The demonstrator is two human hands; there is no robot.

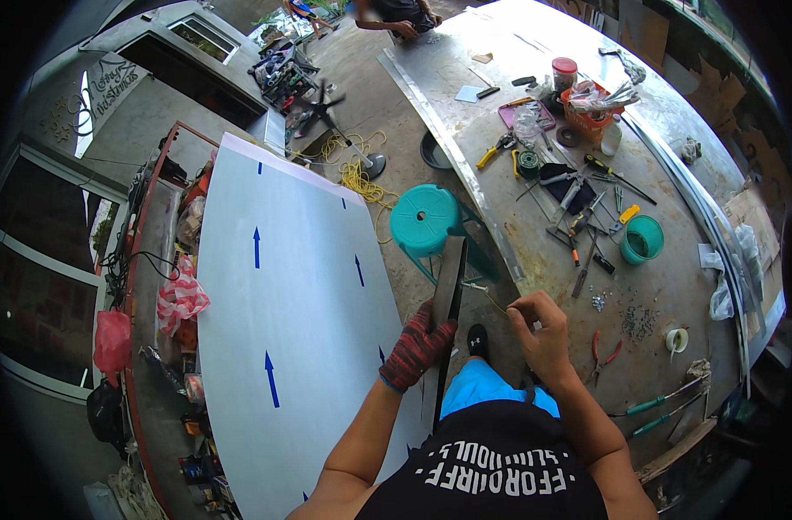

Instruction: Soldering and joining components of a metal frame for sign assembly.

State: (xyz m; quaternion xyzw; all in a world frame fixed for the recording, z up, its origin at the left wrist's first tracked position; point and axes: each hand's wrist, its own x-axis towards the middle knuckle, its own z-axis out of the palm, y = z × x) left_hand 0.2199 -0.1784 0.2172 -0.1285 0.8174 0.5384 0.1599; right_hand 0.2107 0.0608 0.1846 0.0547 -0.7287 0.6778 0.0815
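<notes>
My left hand, in a red and black glove, is wrapped round a long dark bar that stands steeply in front of my body. My bare right hand pinches the end of a thin yellowish strand. The strand runs to a small pale metal piece at the bar's right side; whether the two are joined is too small to tell. Just past the bar is a teal plastic stool. Red-handled pliers and a small white cup lie on the metal table, right of my right hand.
The metal table holds a green tub, several hand tools, loose screws and an orange basket. A large pale sheet with blue arrows spans my left. Beyond are a yellow cord, a fan and another person.
</notes>
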